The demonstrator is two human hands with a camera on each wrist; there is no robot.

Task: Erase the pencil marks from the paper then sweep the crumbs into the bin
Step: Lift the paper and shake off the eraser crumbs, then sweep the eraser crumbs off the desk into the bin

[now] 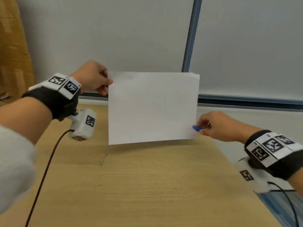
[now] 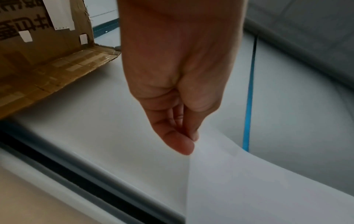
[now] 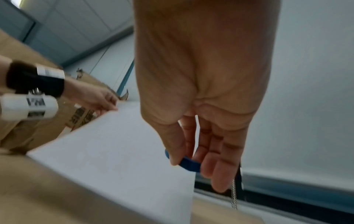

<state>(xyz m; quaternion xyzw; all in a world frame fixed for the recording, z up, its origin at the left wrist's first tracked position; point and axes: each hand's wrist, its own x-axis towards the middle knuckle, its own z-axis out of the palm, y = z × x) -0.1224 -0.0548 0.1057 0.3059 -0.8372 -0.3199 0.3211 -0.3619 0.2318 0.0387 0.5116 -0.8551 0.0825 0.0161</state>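
A white sheet of paper point(image 1: 152, 108) hangs upright above the wooden table point(image 1: 147, 185); no pencil marks show on it. My left hand point(image 1: 108, 86) pinches its upper left corner between thumb and fingers, which the left wrist view shows close up as my left hand point(image 2: 189, 144) on the paper point(image 2: 249, 189). My right hand point(image 1: 201, 128) grips a blue eraser point(image 1: 196, 128) at the sheet's lower right edge. In the right wrist view the thumb and fingers of my right hand point(image 3: 193, 166) close round the eraser point(image 3: 188, 164) beside the paper point(image 3: 124, 144). Dark crumbs point(image 1: 101, 161) lie scattered on the table below.
A cardboard box point(image 1: 13, 46) stands at the far left, its flap point(image 2: 57, 72) near my left hand. Grey wall panels point(image 1: 114, 38) rise right behind the table. A thin metal chain point(image 3: 233, 197) dangles by my right fingers. Cables trail from both wrist cameras.
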